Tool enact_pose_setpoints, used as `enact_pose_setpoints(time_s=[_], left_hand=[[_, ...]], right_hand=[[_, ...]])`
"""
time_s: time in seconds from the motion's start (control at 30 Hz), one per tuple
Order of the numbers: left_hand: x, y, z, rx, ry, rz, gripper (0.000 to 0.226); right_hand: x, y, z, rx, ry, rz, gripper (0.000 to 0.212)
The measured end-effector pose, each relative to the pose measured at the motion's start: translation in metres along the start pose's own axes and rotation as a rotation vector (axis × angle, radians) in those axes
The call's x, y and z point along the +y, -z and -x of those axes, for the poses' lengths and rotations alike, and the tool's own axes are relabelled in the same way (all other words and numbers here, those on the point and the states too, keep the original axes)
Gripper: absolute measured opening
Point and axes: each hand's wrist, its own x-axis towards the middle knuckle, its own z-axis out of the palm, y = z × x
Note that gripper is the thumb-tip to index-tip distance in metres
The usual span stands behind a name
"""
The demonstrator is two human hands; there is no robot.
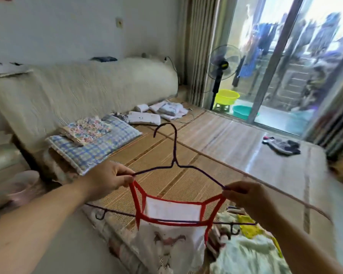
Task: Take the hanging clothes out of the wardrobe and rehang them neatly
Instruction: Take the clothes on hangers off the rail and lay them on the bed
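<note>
- Hanger (174, 153), purple wire, is held up over the bed (216, 139), hook uppermost and tilted a little away.
- Left hand (107, 178) pinches the hanger's left shoulder end together with a red strap of the top (172, 210).
- Right hand (246, 196) pinches the right shoulder end and the other strap in the same way, fingers curled.
- The top is white with red trim; it hangs below the wire between both hands, its lower part printed with a blurred figure.
- Under it, near the bed's edge, a clothes pile (249, 252) in yellow and pale green lies beside dark hooks (100, 214).
- Checked pillow (99, 143) rests against the headboard, with folded clothes (145, 117) further along.
- Socks (283, 146) lie on the mat, well apart from the hands.
- Fan (224, 64) and yellow basin (226, 96) stand by the glass door.
</note>
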Motion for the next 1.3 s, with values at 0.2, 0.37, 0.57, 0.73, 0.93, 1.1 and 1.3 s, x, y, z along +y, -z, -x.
enact_pose_setpoints(time_s=[0.2,0.37,0.57,0.73,0.93,1.1,1.3], left_hand=[[0.075,-0.128,-0.047,-0.209,-0.017,-0.084,0.012],[0.135,-0.219,-0.077,-0.344,0.018,-0.168,0.014],[0.179,-0.309,-0.124,-0.389,0.026,-0.217,0.014],[0.170,-0.386,-0.172,-0.367,0.030,-0.258,0.023],[0.132,-0.475,-0.244,-0.311,0.069,-0.257,0.017],[0.083,-0.547,-0.313,-0.308,0.111,-0.312,0.020],[0.041,-0.622,-0.383,-0.319,0.096,-0.374,0.022]], right_hand=[[0.096,0.107,0.052,0.011,-0.253,-0.065,0.008],[0.151,0.190,0.080,0.004,-0.451,-0.082,0.007],[0.213,0.247,0.088,0.093,-0.550,-0.036,0.005],[0.281,0.253,0.072,0.240,-0.580,0.049,0.012],[0.383,0.238,0.033,0.273,-0.696,0.250,0.004],[0.490,0.208,-0.015,0.231,-0.803,0.336,0.019],[0.576,0.182,-0.060,0.316,-0.865,0.461,0.018]])
